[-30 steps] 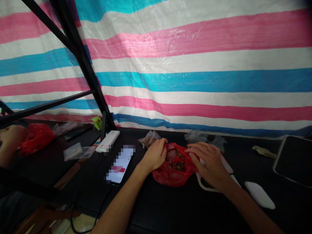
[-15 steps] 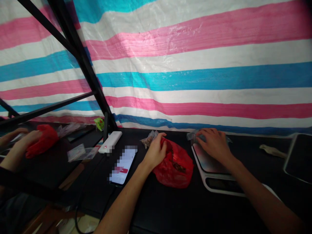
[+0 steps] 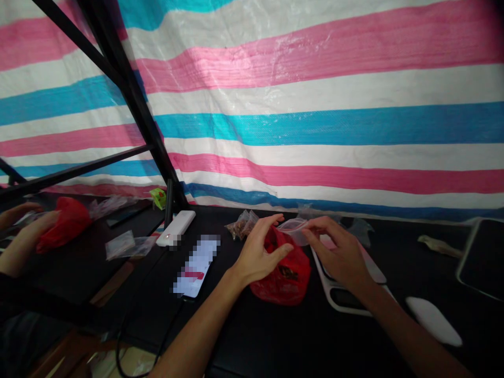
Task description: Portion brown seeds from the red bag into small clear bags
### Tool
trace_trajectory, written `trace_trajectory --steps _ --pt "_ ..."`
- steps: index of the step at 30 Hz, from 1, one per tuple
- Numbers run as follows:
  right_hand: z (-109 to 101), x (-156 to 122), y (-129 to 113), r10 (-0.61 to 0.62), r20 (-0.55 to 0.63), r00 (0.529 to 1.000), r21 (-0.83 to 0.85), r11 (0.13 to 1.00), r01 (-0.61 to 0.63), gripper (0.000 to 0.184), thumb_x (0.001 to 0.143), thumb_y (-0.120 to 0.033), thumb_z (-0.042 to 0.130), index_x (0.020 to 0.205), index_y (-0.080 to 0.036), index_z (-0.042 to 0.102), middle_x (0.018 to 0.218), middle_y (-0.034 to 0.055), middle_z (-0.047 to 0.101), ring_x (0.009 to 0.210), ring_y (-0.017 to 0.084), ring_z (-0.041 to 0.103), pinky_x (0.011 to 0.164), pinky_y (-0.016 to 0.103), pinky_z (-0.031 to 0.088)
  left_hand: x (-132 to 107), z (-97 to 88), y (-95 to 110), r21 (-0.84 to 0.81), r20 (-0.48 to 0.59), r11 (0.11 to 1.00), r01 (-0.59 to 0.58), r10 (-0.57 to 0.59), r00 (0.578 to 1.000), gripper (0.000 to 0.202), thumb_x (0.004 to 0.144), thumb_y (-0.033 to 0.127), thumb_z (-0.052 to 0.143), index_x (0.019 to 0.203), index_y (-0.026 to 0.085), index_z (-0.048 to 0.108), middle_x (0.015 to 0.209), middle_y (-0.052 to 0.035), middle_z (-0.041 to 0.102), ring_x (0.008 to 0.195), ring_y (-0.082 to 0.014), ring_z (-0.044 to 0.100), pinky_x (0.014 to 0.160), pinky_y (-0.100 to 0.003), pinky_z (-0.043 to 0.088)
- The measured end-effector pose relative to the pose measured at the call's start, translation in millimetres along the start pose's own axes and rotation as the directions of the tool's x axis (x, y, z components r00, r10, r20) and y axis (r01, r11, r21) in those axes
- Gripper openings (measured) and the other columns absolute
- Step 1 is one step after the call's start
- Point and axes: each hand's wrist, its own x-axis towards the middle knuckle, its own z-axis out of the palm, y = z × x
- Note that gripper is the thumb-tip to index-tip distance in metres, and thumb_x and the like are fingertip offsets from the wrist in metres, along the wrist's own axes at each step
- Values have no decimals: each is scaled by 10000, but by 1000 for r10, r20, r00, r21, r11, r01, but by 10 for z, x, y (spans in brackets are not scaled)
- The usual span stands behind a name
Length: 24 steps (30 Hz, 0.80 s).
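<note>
My right hand (image 3: pixel 338 251) pinches a small clear plastic bag (image 3: pixel 294 229) and holds it above a red plastic bag (image 3: pixel 286 273) on the black table (image 3: pixel 275 336). My left hand (image 3: pixel 258 251) hovers over the red bag with its fingers spread, fingertips at the clear bag's left edge. Behind my right hand lies a white kitchen scale (image 3: pixel 346 283). A small filled clear packet (image 3: pixel 241 224) of brown bits rests just beyond my left hand.
A phone (image 3: pixel 196 266) on a cable and a white power bank (image 3: pixel 175 228) lie to the left. A white object (image 3: pixel 433 320) sits at the right, a dark tray (image 3: pixel 482 257) further right. Another person's hands (image 3: pixel 19 236) hold a red bag (image 3: pixel 63 223) at the far left. Striped tarp (image 3: pixel 315 105) behind.
My right hand came back from the empty bags behind the scale with one clear bag. My left hand let go of the red bag's mouth and opened up toward it.
</note>
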Motion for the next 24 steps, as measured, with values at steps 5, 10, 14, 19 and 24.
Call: trace_trajectory --steps 5,10,14,19,24 --pt "121 -94 -22 25 174 984 2 1000 -25 147 1006 -275 592 1100 -251 702 962 30 711 857 192 646 775 324 521 11 74 16 -170 15 981 93 -92 996 352 1002 429 592 1258 205 686 1250 -112 724 1173 -252 666 1055 -412 510" --pt "87 -135 -198 -144 201 969 -70 985 161 156 977 -237 608 1116 -238 680 1110 71 718 1063 233 631 973 404 475 95 6 31 -340 -243 921 190 -281 928 336 998 488 581 1039 165 665 1071 -103 771 997 -218 718 905 -338 557" --pt "146 -206 -362 -219 481 849 -82 953 292 153 920 -192 648 1033 -272 713 1136 28 724 1127 235 604 1043 415 400 143 -78 12 -347 -382 915 204 -337 861 320 981 500 599 921 186 587 892 -35 726 781 -151 665 748 -266 522" --pt "149 -176 -144 -123 453 883 -303 910 282 320 874 -57 530 1055 -234 727 1024 51 711 1006 235 606 967 405 393 115 -152 -13 -75 -289 963 260 -270 918 311 956 455 625 817 215 485 696 46 551 612 -115 508 605 -234 391" --pt "54 -129 -32 -90 315 945 -541 801 257 418 792 -36 548 1139 -169 739 1151 142 693 1109 321 553 966 446 378 57 -205 5 430 176 892 141 -236 956 282 948 450 615 787 229 548 661 3 603 635 -190 591 612 -281 356"
